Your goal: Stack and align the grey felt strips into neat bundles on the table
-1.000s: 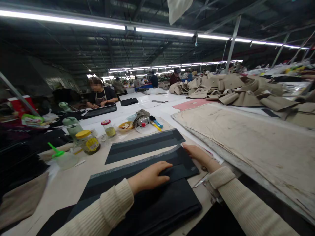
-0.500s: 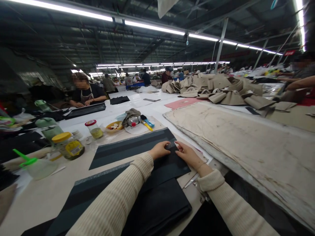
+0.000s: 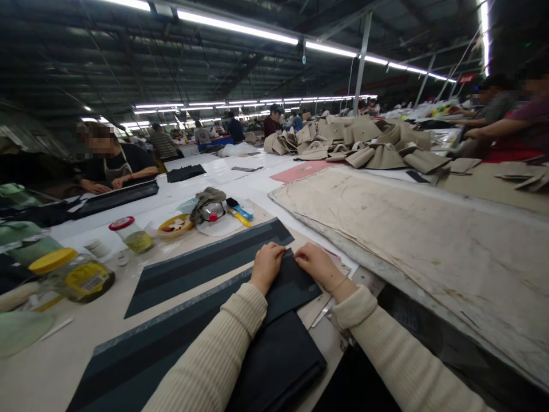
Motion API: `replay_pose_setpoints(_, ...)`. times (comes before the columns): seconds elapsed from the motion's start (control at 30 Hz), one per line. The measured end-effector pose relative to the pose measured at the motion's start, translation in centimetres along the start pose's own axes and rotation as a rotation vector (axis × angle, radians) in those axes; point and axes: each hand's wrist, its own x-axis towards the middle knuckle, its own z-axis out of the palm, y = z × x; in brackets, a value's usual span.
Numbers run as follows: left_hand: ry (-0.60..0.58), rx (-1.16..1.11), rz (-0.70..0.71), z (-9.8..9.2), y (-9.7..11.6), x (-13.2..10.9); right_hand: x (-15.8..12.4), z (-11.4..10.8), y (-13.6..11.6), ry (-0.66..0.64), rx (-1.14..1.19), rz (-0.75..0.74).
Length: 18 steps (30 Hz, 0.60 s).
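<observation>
Left hand [image 3: 266,265], right hand [image 3: 316,265], fingers curled, pinching dark fabric strip [image 3: 180,337] edge.

Near dark strip [image 3: 171,337] is cut off by btm edge; mid part is covered by left forearm [image 3: 214,355]. At strip's far end, fingertips of left hand [image 3: 266,265] & right hand [image 3: 317,264] are curled under, so grip can't be told. Left of strip, jar [image 3: 72,274] label is too small to be read; pale green thing [image 3: 21,335] is blurred & cut by frame edge.
</observation>
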Motion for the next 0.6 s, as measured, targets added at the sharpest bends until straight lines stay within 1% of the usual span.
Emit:
replay_pose_setpoints(0.13,0.007,-0.006,0.093,0.07,-0.09,0.05,-0.02,0.02,0.00,0.011,0.002,0.004)
replay_pose_setpoints(0.3,-0.004,0.044,0.174,-0.02,0.08,-0.15,-0.11,-0.13,-0.28,0.020,-0.001,0.008)
replay_pose_setpoints(0.47,-0.047,0.124,0.203,-0.16,0.31,-0.25,-0.14,-0.29,-0.41,0.007,-0.018,0.017)
replay_pose_setpoints(0.53,-0.069,0.158,0.208,-0.25,0.44,-0.27,-0.14,-0.22,-0.35,0.026,-0.012,0.020)
replay_pose_setpoints(0.6,-0.087,0.177,0.213,-0.38,0.58,-0.28,-0.09,-0.06,-0.35,0.072,0.015,0.009)
